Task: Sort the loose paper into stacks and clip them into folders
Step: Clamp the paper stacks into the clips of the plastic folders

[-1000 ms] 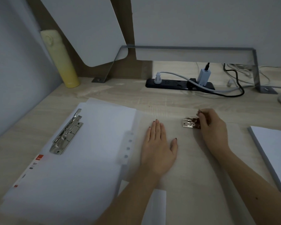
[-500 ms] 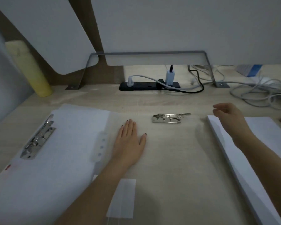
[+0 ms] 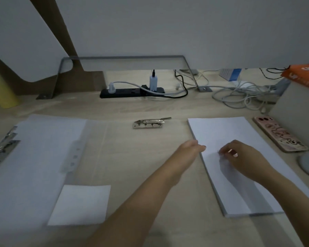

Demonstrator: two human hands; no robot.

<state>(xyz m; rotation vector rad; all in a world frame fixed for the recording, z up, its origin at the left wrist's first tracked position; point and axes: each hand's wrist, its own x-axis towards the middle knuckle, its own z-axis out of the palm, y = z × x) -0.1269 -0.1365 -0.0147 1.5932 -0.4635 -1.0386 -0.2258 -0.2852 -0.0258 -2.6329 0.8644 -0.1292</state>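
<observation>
Yellow bottle (image 3: 0,90) cut by left edge; right hand (image 3: 243,157) fingertips blurred.

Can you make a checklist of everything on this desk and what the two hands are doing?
Surface: light wooden desk, mostly bare in the middle.
Job's things: thick stack of white paper at right; open translucent plastic folder at left with a metal clip on it; a second silver metal clip near mid-desk; small white paper sheet near the front.
Clutter: phone in a pink patterned case; yellow bottle; orange packet.
Hands: left hand at the stack's left edge; right hand on the top sheet, fingers curled.
Cables: black power strip with plugs; tangled grey cables.
Surroundings: grey wall panels behind.
</observation>
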